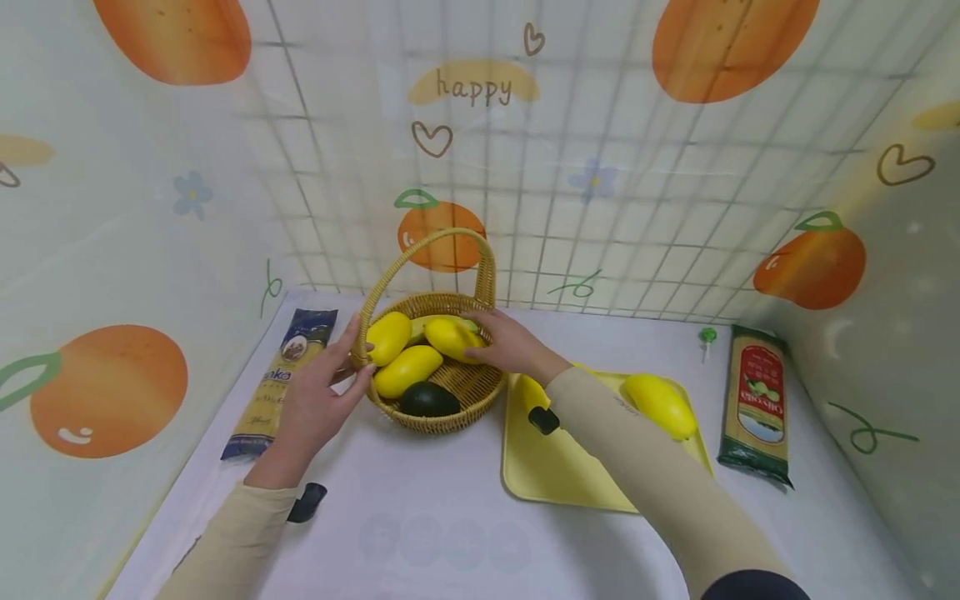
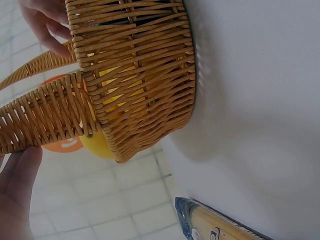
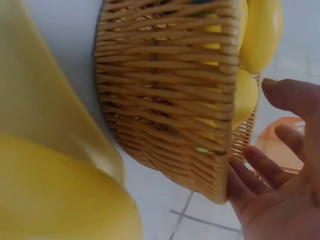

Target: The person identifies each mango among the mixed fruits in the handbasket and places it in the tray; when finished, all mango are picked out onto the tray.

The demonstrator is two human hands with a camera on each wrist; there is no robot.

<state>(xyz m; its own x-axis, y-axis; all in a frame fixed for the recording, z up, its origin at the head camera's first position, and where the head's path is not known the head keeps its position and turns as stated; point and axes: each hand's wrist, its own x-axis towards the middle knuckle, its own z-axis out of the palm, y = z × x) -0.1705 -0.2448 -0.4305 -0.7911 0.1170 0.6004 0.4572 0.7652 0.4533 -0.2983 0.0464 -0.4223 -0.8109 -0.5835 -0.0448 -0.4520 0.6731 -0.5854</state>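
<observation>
A wicker basket (image 1: 472,387) with a tall arched handle holds several yellow mangoes (image 1: 408,372), a banana (image 1: 422,327) and a dark green avocado (image 1: 429,400). My left hand (image 1: 318,396) grips the left foot of the handle (image 2: 45,117), its thumb by the rim and its fingers on the outer side. Over the right rim, my right hand (image 1: 517,342) reaches beside the rightmost mango (image 1: 452,337). In the right wrist view its fingers (image 3: 267,167) are spread and loosely bent, fingertips right at the rim, with nothing held.
Right of the basket lies a yellow tray (image 1: 555,479) bearing a mango (image 1: 660,406) and another yellow fruit (image 1: 532,393), partly covered by the right forearm. A blue-ended pasta packet (image 1: 281,383) lies left, a green packet (image 1: 756,400) far right, beside a green lollipop (image 1: 707,335).
</observation>
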